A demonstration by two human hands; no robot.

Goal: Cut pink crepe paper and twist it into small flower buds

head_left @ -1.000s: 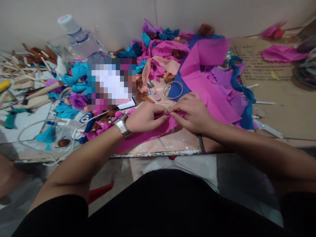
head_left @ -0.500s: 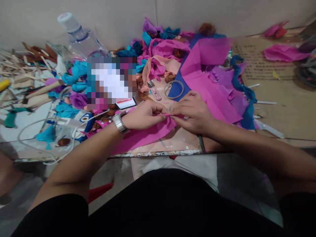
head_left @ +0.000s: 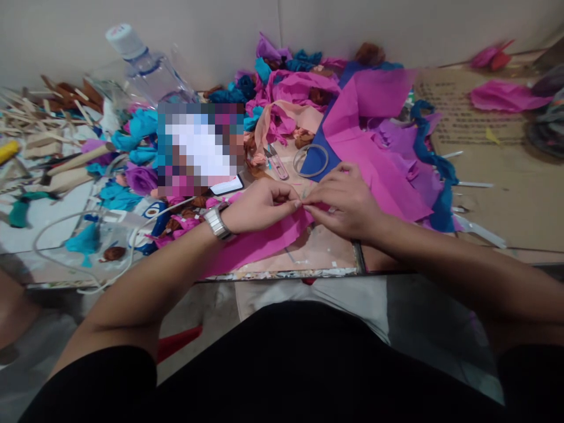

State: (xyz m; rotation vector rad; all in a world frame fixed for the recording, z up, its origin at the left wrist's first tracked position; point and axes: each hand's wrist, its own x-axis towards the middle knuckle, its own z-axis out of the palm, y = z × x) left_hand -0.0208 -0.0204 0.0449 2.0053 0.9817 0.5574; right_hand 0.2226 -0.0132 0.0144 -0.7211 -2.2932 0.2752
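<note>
The magenta crepe-paper strip [head_left: 264, 241] lies on the work board [head_left: 321, 252] just on the near side of the wire ring [head_left: 311, 160]. Its upper end is lifted between both hands, while its length trails toward the left wrist and the board's near edge. We see the left hand [head_left: 259, 205] closed on the strip's end, thumb and forefinger pressed together. The right hand [head_left: 341, 202] pinches the same spot from the other side, and the fingertips of the two hands touch. A metal wristwatch [head_left: 218, 222] sits on the left wrist. Beyond the hands, the ring rests partly on a blue sheet [head_left: 318, 154], and thread snips [head_left: 277, 164] lie just left of the ring. Right of the ring, a large magenta sheet [head_left: 374, 158] spreads over purple and blue paper, with cardboard [head_left: 493, 182] farther right. Far left of the ring we see a clear plastic bottle [head_left: 147, 67], a white cable [head_left: 66, 226] and a heap of wooden sticks [head_left: 39, 111].
</note>
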